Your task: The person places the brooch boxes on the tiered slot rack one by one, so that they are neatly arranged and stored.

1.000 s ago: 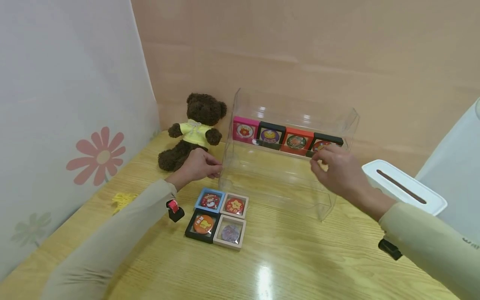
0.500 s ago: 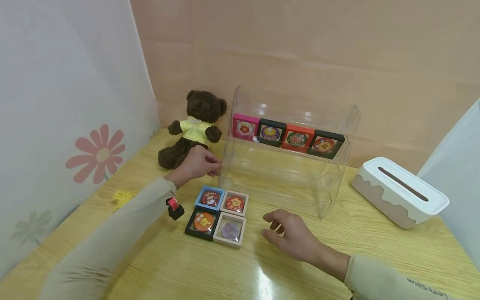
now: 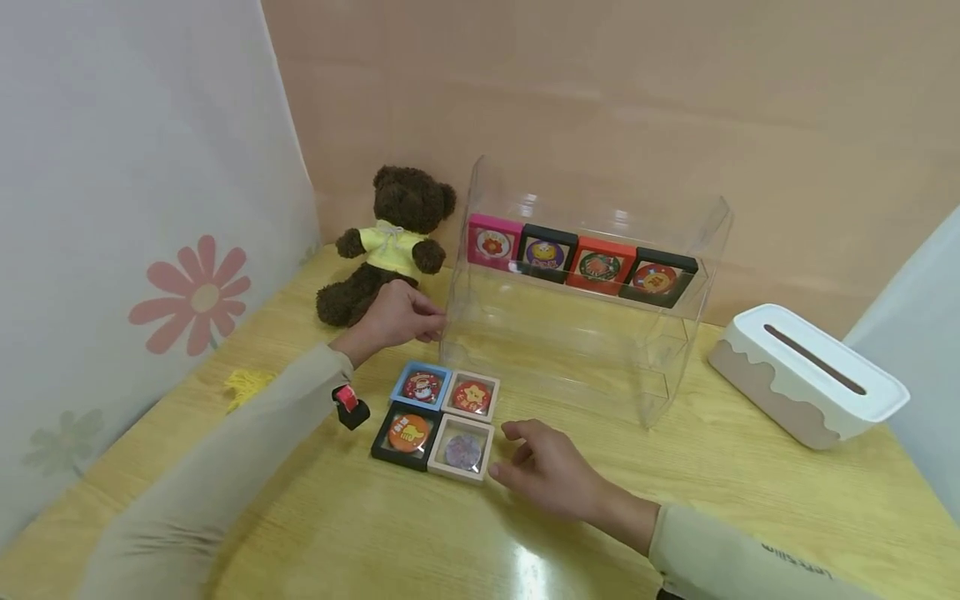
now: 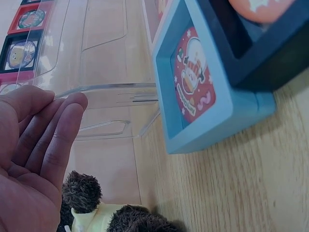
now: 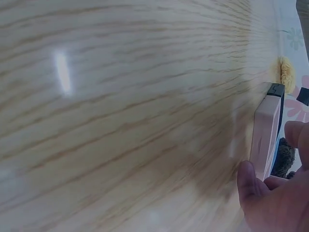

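My left hand pinches the left side edge of a clear acrylic display rack; the left wrist view shows thumb and fingers at that edge. Along the rack's upper tier stand small square display frames: pink, black, red and another black. In front of the rack, a blue frame, a beige frame, a black frame and a second beige frame lie grouped. My right hand, thumb and fingers parted, is at this last frame's right edge; contact is unclear.
A brown teddy bear in a yellow top sits left of the rack, against the back wall. To the right stands a white and beige tissue box. A yellow stringy bundle lies beside my left sleeve.
My right hand has left the right-hand black frame on the rack's upper tier and come down leftward to the grouped frames. My left hand keeps its place on the rack's edge.
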Action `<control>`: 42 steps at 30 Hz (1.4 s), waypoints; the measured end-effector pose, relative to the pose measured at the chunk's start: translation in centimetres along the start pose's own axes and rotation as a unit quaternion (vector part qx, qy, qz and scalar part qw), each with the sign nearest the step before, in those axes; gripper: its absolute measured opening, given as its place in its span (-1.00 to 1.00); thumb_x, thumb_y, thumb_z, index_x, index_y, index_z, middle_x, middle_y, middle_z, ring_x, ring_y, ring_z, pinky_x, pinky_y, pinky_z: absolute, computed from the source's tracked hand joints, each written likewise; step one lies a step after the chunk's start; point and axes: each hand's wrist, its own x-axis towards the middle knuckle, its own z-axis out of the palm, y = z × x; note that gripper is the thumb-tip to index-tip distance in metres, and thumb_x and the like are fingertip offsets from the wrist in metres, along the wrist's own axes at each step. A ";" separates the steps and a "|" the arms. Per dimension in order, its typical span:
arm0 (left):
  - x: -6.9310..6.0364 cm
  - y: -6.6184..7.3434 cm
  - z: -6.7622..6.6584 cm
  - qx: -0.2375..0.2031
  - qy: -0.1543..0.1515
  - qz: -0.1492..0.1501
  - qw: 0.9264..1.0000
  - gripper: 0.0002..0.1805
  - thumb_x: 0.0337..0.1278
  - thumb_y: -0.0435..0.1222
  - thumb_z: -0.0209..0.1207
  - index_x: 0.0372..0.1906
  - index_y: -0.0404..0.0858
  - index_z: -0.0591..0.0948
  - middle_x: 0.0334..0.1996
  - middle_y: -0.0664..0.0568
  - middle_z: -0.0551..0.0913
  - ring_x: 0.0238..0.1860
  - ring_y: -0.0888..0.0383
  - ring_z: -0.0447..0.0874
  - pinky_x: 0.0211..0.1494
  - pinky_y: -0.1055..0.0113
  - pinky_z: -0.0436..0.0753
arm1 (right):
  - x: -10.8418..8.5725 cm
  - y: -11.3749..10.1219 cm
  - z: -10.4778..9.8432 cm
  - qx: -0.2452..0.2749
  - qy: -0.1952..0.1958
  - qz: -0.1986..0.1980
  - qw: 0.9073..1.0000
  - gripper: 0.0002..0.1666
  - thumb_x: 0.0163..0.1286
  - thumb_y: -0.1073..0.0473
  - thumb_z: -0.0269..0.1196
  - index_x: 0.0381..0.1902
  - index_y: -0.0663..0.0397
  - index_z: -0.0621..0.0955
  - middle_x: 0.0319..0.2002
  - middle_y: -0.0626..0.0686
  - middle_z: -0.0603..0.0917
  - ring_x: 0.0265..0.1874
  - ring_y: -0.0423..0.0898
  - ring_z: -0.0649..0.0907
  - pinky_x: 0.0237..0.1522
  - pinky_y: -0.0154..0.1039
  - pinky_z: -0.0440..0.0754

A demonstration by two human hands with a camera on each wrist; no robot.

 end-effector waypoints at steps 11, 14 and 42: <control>0.0 0.1 -0.1 -0.005 -0.004 -0.006 1.000 -0.81 0.14 -0.32 0.29 -0.27 -0.42 0.74 -0.50 -0.11 0.71 -0.50 0.05 0.72 -0.28 0.00 0.68 | 1.5 -0.5 0.8 -0.011 0.008 0.047 0.999 -0.26 0.24 0.06 0.36 0.16 0.52 0.40 -0.08 0.26 0.52 -0.50 -0.21 0.55 -0.52 -0.33 0.60; -0.1 0.0 -0.2 -0.001 -0.002 -0.004 1.000 -0.81 0.13 -0.32 0.29 -0.27 -0.42 0.74 -0.50 -0.11 0.71 -0.51 0.06 0.71 -0.28 0.00 0.68 | 1.8 -0.5 1.0 -0.026 0.010 0.046 0.999 -0.24 0.21 0.05 0.38 0.15 0.53 0.41 -0.20 0.17 0.51 -0.54 -0.24 0.51 -0.56 -0.33 0.56; -0.1 0.1 0.0 -0.004 -0.011 -0.002 1.000 -0.82 0.13 -0.35 0.28 -0.26 -0.43 0.73 -0.49 -0.12 0.71 -0.51 0.06 0.71 -0.30 0.06 0.69 | 1.3 -0.1 0.2 -0.020 -0.007 0.027 0.999 -0.38 0.00 0.09 0.53 -0.10 0.19 0.44 -0.33 0.00 0.61 -0.40 -0.12 0.63 -0.36 -0.26 0.60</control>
